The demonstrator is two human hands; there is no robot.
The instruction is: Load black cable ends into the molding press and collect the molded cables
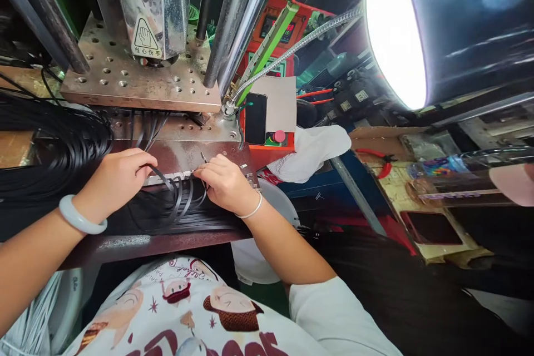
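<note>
My left hand is closed, its thumb and fingertips pinching a black flat cable over the left end of a pale metal strip. At the strip's right part, my right hand is closed in a pinch on a black cable, whose end is mostly hidden by the fingers. A thin dark tip sticks up just above those fingertips. Between the hands, several cable loops hang from the strip toward me. Many more black cables lie in straight rows along the table's front.
A press with a drilled metal plate and steel posts stands behind the hands. Coiled black cables lie left. To the right are a red control box with a pink button, a dark phone, white cloth and red-handled cutters.
</note>
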